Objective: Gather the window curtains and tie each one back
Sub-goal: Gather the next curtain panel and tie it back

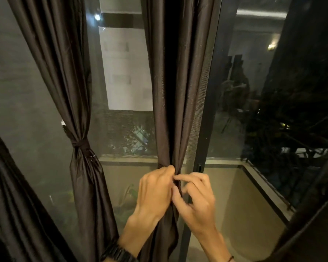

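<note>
Curtains of dark brown cloth hang before a night-dark window, and the middle curtain [178, 91] is the one being worked, bunched narrow low down against the black frame [208, 110]. The left hand [155, 188] has its fingers [169, 172] curled tight round the bunch from the left side. The right hand [195, 193] meets it from the other side, forefinger and thumb pinched on the same gathered spot (whether on the cloth or on a tie strip cannot be told through the blur), its other fingers loosely bent. Below the hands the cloth falls free. To the left, well apart, a second curtain [64, 72] is already cinched by a knotted tie [81, 144]. More dark cloth [17, 195] crosses the lower left corner. A dark watch [117, 254] sits on the left wrist and a thin band [230, 259] on the right.
</note>
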